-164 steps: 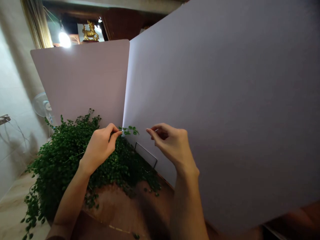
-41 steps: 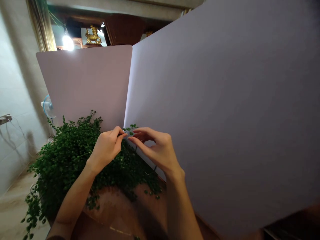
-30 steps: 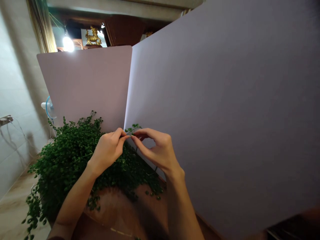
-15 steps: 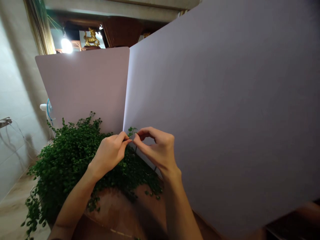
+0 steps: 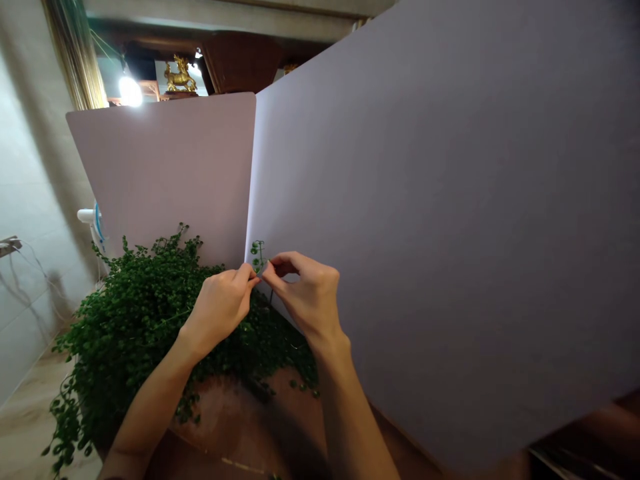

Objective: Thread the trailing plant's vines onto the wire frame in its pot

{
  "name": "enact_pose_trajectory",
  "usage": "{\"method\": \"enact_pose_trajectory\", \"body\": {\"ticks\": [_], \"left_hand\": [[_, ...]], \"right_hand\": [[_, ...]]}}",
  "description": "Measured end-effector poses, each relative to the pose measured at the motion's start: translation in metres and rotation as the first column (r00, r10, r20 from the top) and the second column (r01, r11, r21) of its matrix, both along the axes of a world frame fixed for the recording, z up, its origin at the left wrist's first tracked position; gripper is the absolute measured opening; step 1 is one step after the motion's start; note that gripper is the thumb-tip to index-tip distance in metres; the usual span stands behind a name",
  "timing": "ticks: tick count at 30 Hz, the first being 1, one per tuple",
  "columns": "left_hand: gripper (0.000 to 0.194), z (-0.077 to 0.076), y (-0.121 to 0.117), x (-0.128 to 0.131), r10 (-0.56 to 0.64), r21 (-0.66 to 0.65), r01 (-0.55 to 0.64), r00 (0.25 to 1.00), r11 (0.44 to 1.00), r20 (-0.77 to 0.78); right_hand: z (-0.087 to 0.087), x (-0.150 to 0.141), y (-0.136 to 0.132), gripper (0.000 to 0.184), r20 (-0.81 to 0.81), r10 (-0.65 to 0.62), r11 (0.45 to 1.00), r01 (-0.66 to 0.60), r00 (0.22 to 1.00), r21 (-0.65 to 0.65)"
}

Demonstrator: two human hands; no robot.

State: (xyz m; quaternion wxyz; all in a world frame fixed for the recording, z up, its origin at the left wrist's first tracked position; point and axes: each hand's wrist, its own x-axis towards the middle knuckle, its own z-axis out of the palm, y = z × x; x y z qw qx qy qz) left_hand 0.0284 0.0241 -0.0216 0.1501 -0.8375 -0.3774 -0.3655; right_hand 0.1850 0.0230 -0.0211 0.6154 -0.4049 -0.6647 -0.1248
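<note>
A thin green sprig [image 5: 258, 249] with small round leaves rises from between the fingertips of my left hand [image 5: 223, 300], whose thumb and forefinger are pinched on its stem. Close beside it on the right, my right hand [image 5: 310, 287] is closed in a pinch, its fingertips next to the stem. Whatever lies between those right fingertips is too small to make out. Below and left of both hands spreads a bushy green plant [image 5: 135, 313] with trailing stems of round leaves. My left forearm crosses in front of part of it.
Two upright pale panels, a left one [image 5: 165, 167] and a large right one [image 5: 425, 200], meet behind my hands. The plant rests by a brown wooden surface [image 5: 230, 407]. A lit bulb [image 5: 131, 91], a golden figurine [image 5: 180, 75] and a small fan [image 5: 95, 220] stand beyond.
The sprig now stands more upright above my left fingertips. My right hand has shifted slightly left, nearer to my left hand. The left hand keeps its pinch.
</note>
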Motion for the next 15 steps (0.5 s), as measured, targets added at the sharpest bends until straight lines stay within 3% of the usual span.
{"method": "enact_pose_trajectory", "body": {"ticks": [4,7,11,15], "left_hand": [[0.01,0.004,-0.006,-0.001,-0.018,-0.044,0.018,1.0,0.999,0.003],[0.011,0.01,-0.019,-0.006,-0.098,-0.074,0.102,0.993,0.992,0.066],[0.01,0.016,-0.029,-0.014,-0.148,0.014,0.149,0.967,0.989,0.207],[0.01,0.016,-0.025,-0.014,-0.174,-0.012,0.191,0.918,0.982,0.357]], "right_hand": [[-0.005,0.005,0.009,0.01,-0.003,-0.063,0.998,0.063,0.998,0.024],[-0.01,0.031,0.018,0.008,-0.14,-0.182,0.983,0.183,0.973,-0.003],[-0.012,0.068,0.016,0.009,-0.302,-0.15,0.981,0.103,0.942,-0.166],[-0.009,0.068,0.008,0.018,-0.331,-0.005,0.977,-0.065,0.944,-0.201]]}}
